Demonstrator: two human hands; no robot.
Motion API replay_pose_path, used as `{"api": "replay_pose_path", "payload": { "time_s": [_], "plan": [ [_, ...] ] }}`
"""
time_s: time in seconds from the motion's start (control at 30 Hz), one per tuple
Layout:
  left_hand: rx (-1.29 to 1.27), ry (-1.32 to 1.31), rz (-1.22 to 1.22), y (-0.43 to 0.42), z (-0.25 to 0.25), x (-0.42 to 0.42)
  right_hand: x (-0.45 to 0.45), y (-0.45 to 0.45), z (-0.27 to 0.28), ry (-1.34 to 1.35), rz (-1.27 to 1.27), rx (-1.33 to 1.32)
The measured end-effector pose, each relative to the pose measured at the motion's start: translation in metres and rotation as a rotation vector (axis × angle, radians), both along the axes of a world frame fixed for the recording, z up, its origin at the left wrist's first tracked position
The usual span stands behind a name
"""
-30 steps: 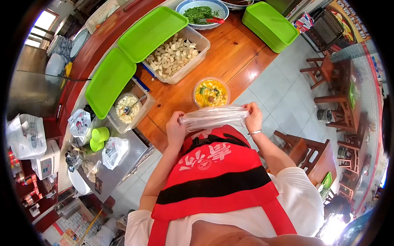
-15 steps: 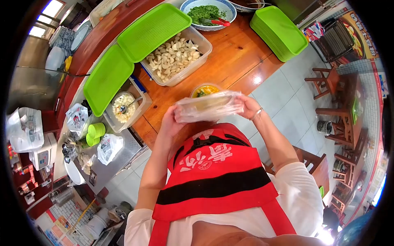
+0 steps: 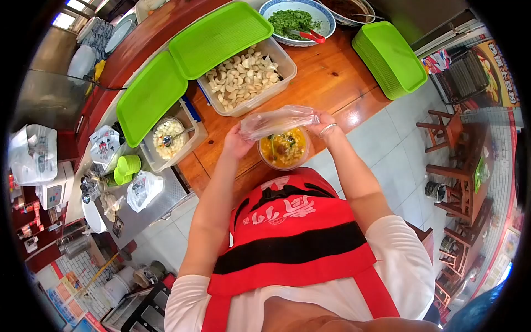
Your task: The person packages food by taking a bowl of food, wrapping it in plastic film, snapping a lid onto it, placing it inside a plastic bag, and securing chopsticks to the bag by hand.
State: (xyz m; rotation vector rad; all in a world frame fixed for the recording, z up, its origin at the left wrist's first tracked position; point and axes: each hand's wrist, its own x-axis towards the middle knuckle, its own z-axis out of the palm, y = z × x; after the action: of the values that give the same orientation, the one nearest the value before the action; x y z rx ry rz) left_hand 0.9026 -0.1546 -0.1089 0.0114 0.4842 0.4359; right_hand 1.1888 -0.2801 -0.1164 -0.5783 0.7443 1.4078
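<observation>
A clear plastic bag (image 3: 279, 122) is stretched between my two hands above the wooden table. My left hand (image 3: 238, 143) pinches its left end, and my right hand (image 3: 322, 123), with a bracelet at the wrist, grips the right end. Right below the bag, at the table's near edge, stands a round clear bowl of soup (image 3: 284, 157), yellow-orange with green bits. The bag's lower edge overlaps the far part of the bowl in view; whether they touch I cannot tell.
Beyond my hands stand a tub of garlic cloves (image 3: 243, 80), a bowl of chopped greens (image 3: 290, 22) with red-handled tongs, and stacked green trays (image 3: 390, 61). On the left, chopped garlic (image 3: 168, 141) with a spoon sits in another tub. Wooden stools (image 3: 442, 130) stand right.
My hands have moved the bag away from my body, past the bowl's middle. The bowl of soup, mostly covered before, now shows largely uncovered.
</observation>
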Motion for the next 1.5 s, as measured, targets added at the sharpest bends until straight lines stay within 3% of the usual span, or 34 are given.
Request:
{"api": "replay_pose_path", "payload": {
  "time_s": [0.1,0.17,0.27,0.33,0.4,0.53,0.6,0.63,0.7,0.8,1.03,1.1,1.13,1.2,1.27,1.3,1.37,1.4,1.5],
  "plan": [
    [-0.075,0.135,0.048,0.001,-0.011,0.001,-0.01,0.005,0.013,-0.045,-0.039,-0.16],
    [-0.025,0.339,0.027,0.0,-0.012,-0.001,-0.003,-0.002,-0.011,0.04,-0.053,-0.136],
    [-0.147,0.233,-0.027,0.001,-0.023,-0.006,0.004,-0.018,-0.038,0.094,-0.031,-0.115],
    [-0.12,0.298,-0.051,-0.006,-0.024,-0.008,0.007,-0.031,-0.043,0.062,0.001,-0.123],
    [-0.085,0.359,-0.078,-0.015,-0.016,-0.01,0.008,-0.044,-0.045,0.038,0.172,-0.009],
    [-0.036,0.385,-0.155,-0.037,-0.027,-0.028,0.005,-0.073,-0.06,-0.123,0.263,-0.046],
    [0.009,0.346,-0.146,-0.048,-0.029,-0.033,0.005,-0.09,-0.077,0.012,0.354,0.237],
    [0.085,0.366,-0.15,-0.054,-0.029,-0.034,-0.006,-0.089,-0.057,0.011,0.354,0.238],
    [0.163,0.384,-0.154,-0.065,-0.033,-0.036,-0.036,-0.075,0.017,-0.236,0.342,-0.218],
    [0.264,0.446,-0.236,-0.078,-0.035,-0.037,-0.033,-0.095,-0.039,-0.415,0.514,-0.143],
    [0.324,0.685,-0.297,-0.088,-0.034,-0.031,-0.055,-0.108,-0.043,-0.88,0.729,-0.447],
    [0.405,0.712,-0.277,-0.09,-0.044,-0.029,-0.066,-0.109,-0.045,-1.462,0.916,-0.62],
    [0.541,0.774,-0.276,-0.091,-0.069,-0.03,-0.072,-0.112,-0.056,-1.829,0.9,-0.572],
    [0.675,0.833,-0.277,-0.091,-0.084,-0.031,-0.078,-0.112,-0.056,-1.828,1.004,-0.554],
    [1.294,1.211,-0.337,-0.091,-0.083,-0.028,-0.089,-0.111,-0.05,-1.84,1.061,-0.56],
    [1.292,1.208,-0.341,-0.091,-0.082,-0.025,-0.093,-0.11,-0.047,-1.837,1.063,-0.565],
    [1.422,1.362,-0.388,-0.092,-0.067,-0.017,-0.098,-0.106,-0.041,-1.971,1.299,-0.586],
    [1.419,1.362,-0.389,-0.093,-0.057,-0.013,-0.099,-0.102,-0.032,-1.825,1.478,-0.632],
    [1.469,1.558,-0.554,-0.092,-0.03,-0.003,-0.105,-0.096,-0.019,-1.875,1.521,-0.605]
  ]
}}
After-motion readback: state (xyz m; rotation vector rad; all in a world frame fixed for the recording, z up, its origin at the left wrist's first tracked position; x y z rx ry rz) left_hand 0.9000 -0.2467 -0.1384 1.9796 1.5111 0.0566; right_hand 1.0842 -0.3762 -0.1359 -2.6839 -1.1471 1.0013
